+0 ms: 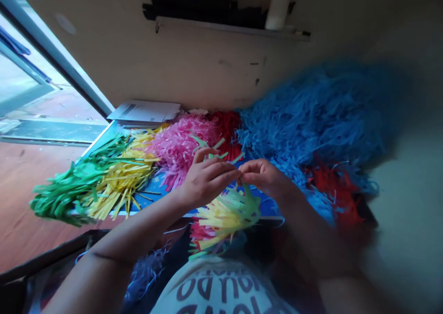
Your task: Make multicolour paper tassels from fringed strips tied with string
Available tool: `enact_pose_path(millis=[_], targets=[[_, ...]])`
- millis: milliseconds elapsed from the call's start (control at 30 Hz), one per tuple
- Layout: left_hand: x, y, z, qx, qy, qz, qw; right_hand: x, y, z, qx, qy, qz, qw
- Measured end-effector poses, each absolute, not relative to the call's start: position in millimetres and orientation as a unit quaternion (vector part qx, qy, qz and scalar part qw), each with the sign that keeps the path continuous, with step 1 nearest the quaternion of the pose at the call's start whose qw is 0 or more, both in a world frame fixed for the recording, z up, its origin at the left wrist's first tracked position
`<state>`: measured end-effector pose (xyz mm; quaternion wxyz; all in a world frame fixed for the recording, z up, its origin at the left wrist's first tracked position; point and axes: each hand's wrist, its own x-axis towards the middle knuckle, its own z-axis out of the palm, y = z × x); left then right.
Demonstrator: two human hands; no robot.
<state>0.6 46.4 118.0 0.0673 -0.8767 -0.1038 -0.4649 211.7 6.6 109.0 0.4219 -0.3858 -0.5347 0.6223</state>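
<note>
Above my lap, my left hand (211,175) is closed around light green paper strips (237,158) whose ends stick out past its fingers. The fingertips of my right hand (265,176) pinch close against the left fingertips, at the top of the green strips. What lies exactly between the fingertips is too small to make out. Just below both hands hangs a fringed bunch (224,217) of pale green, yellow and red strips, reaching down to my shirt. Pink fringe (188,141) lies on the table behind my left hand.
The blue table (152,189) bears green fringe (74,187), yellow fringe (124,180) and red fringe (226,131). A large blue fringe pile (318,115) rises at the right. Papers (145,111) lie at the back left. A wall shelf (221,27) holds a white bottle (278,7).
</note>
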Motion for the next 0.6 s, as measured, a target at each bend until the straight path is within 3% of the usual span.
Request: enact_pose_path(millis=[167, 367, 467, 600], targets=[[1.5, 15.4, 85.9, -0.808, -0.226, -0.529, -0.13, 171.4, -16.8, 72.1, -0.374, -0.383, 0.631, 0.562], [3.6, -2.2, 73.9, -0.731, -0.304, -0.536, -0.293, 148.9, -28.5, 59.2, -0.408, -0.286, 0.598, 0.628], [3.2, -1.3, 70.7, -0.746, -0.286, -0.523, -0.297, 146.2, -29.0, 57.4, -0.406, -0.291, 0.568, 0.654], [3.0, 1.8, 62.1, -0.776, -0.275, -0.538, -0.184, 141.6, -28.0, 53.4, -0.41, -0.342, 0.49, 0.689]])
